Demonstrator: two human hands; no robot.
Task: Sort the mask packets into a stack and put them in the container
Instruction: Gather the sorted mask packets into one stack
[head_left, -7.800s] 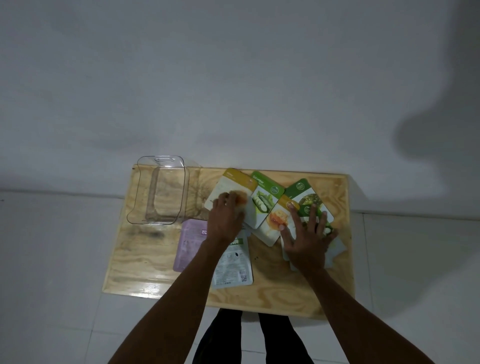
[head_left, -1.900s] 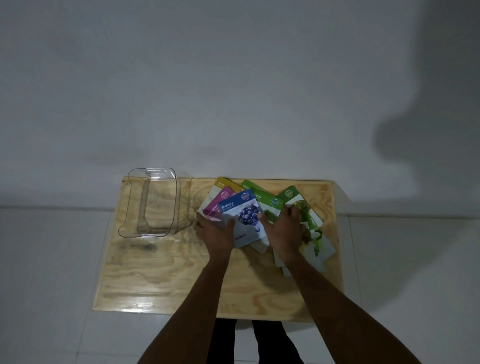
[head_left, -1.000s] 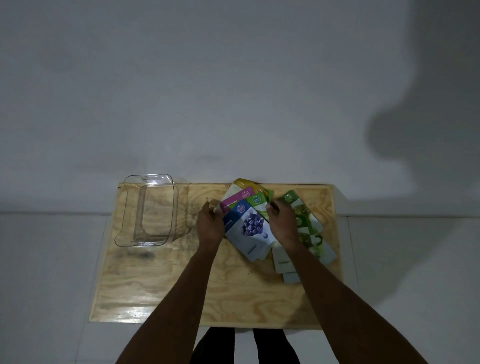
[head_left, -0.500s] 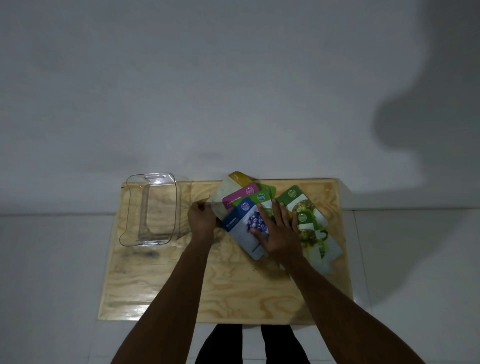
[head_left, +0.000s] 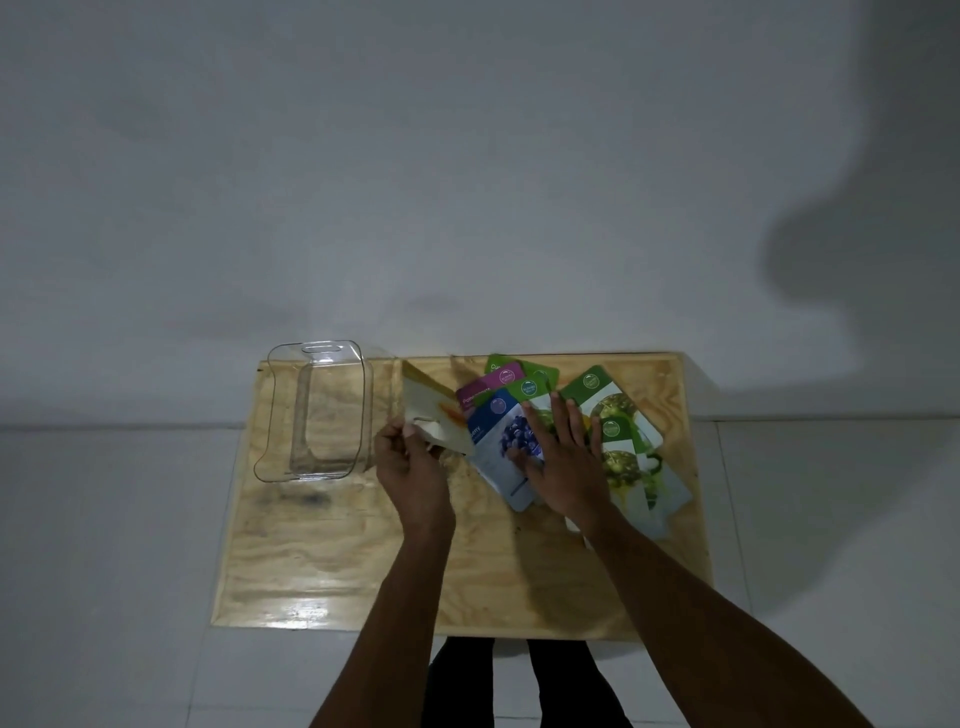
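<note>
Several mask packets (head_left: 597, 441) fanned, overlapping, on right half of wooden worktop (head_left: 332, 561). Left hand (head_left: 410, 462) – grip pinched on corner of pale orange-printed packet (head_left: 434, 415), lifted and tilted off worktop. Right hand (head_left: 563, 462) flat, fingers spread, pressing down on blue blueberry packet (head_left: 498, 441) – grip wide, holding nothing. Clear container (head_left: 317, 415) at left rear of worktop, just beside lifted packet, no packets inside.

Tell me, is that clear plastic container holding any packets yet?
Empty. The wooden table shows through the clear container, and every packet lies outside it.
</note>
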